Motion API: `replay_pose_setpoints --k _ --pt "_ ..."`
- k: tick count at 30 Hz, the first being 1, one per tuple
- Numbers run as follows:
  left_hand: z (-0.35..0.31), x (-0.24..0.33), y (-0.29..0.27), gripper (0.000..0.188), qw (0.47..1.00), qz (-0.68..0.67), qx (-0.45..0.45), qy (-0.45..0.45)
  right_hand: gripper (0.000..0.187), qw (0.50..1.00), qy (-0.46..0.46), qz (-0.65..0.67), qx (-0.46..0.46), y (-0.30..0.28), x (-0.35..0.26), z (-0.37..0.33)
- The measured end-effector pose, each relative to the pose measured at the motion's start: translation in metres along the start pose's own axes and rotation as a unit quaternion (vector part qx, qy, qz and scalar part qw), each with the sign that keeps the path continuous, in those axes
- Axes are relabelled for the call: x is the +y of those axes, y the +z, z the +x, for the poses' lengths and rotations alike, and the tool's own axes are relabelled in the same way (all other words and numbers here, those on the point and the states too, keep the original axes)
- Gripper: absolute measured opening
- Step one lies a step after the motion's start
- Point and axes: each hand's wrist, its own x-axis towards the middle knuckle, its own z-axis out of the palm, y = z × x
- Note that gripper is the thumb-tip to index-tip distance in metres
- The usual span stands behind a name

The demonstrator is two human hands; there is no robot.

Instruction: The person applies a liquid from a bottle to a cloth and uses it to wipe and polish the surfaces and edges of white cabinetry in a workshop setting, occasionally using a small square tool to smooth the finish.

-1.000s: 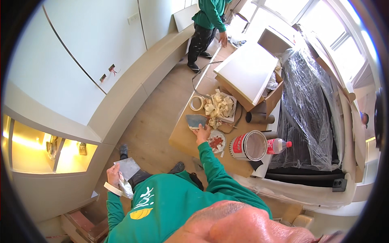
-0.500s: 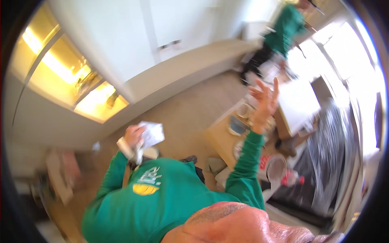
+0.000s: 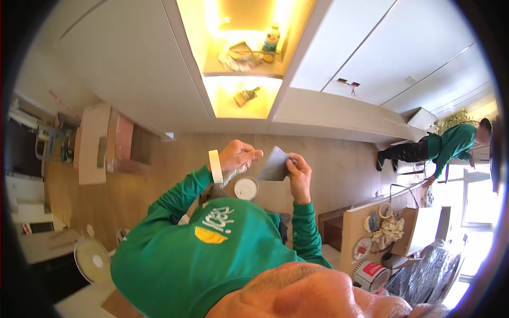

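My right hand (image 3: 300, 176) pinches a grey sheet (image 3: 275, 166), like sandpaper, between thumb and fingers. The sheet is tilted, and one corner points up toward the cabinet. Just left of it is my left hand (image 3: 238, 156), its fingers curled in, near the sheet but apart from it. Something pale and crumpled (image 3: 231, 174) shows below the left palm; I cannot make out what it is. Around my left wrist sits a cream roll of tape (image 3: 216, 167). Below the hands a round tub (image 3: 246, 188) with a white top stands by my body.
Ahead, a lit niche (image 3: 209, 95) holds a paintbrush (image 3: 246, 96) and a bottle (image 3: 271, 38). A board (image 3: 347, 228) at right carries rags (image 3: 388, 229) and a tin (image 3: 371, 275). At far right a co-worker (image 3: 450, 146) bends over. Boxes (image 3: 95, 143) stand at left.
The view has swung right, bringing the lit niche to the middle. My right hand, raised and spread before, has come down beside the left and now grips the sheet the left hand held.
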Motion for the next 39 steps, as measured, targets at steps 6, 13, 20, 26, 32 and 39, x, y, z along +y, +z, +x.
replay_pose_setpoints --k 6,13,20,26,32,39 --pt "0.151 0.045 -0.192 0.043 0.936 0.267 0.140 0.181 0.010 0.974 0.074 0.171 0.128 0.056 0.024 0.019" --pt "0.308 0.163 -0.229 0.054 0.915 0.386 0.114 0.031 0.022 0.962 0.089 0.213 0.148 0.087 0.017 0.001" --pt "0.435 0.146 -0.229 0.050 0.881 0.457 0.114 0.032 0.020 0.951 0.092 0.126 0.267 0.039 0.040 -0.035" --pt "0.452 0.132 -0.231 0.036 0.857 0.413 0.185 0.247 0.026 0.954 0.046 0.102 0.278 -0.061 0.005 -0.042" --pt "0.369 0.204 -0.221 0.037 0.893 0.268 0.286 0.221 0.064 0.916 -0.179 0.002 0.359 -0.207 -0.114 -0.014" --pt "0.224 0.265 -0.207 0.037 0.877 0.332 0.251 0.240 0.069 0.740 -0.489 -0.095 0.452 -0.260 -0.349 -0.033"
